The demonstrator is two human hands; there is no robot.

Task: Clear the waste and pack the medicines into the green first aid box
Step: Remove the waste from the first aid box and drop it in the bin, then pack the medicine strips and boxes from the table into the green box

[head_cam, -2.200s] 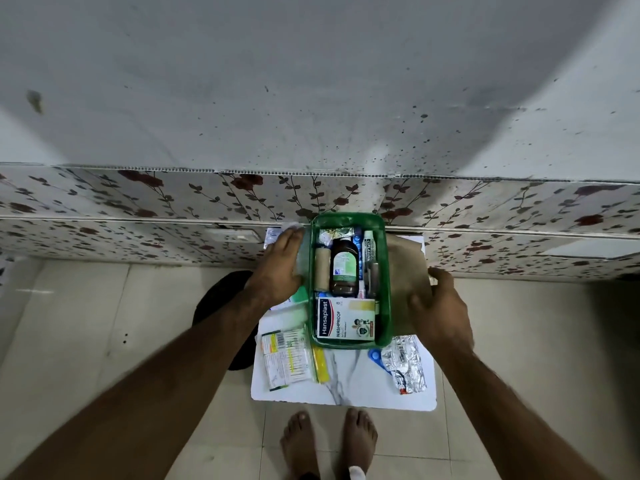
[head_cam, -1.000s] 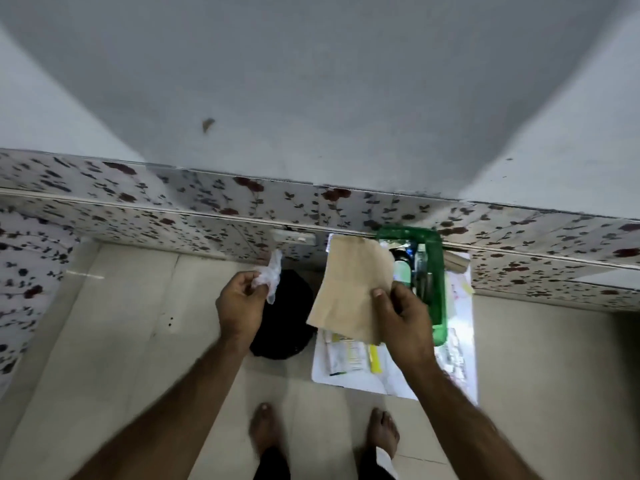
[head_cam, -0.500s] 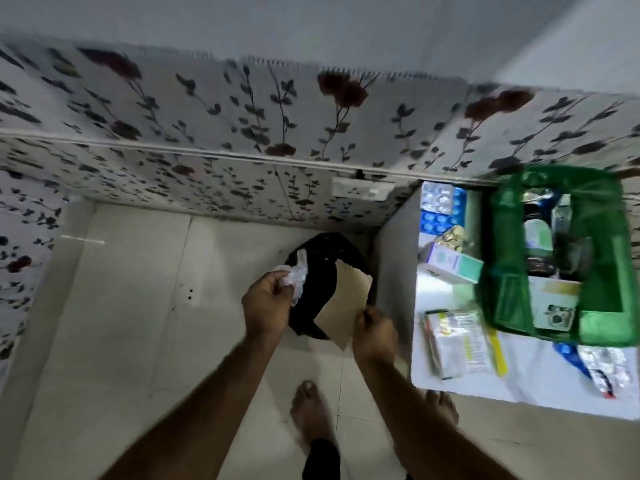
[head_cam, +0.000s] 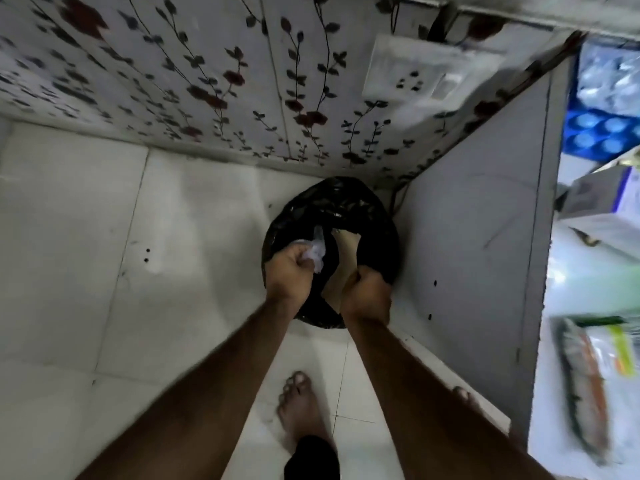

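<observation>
Black bin bag (head_cam: 332, 209) rim | left hand (head_cam: 289, 271), right hand (head_cam: 367, 294) over mouth

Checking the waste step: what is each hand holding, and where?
Left hand pinches crumpled clear plastic by its lower end; right hand grips brown paper at its near edge.

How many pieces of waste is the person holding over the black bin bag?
2. A crumpled white wrapper is in the left hand, and a brown paper is in the right hand, both over the black bin bag. More may lie hidden inside.
</observation>
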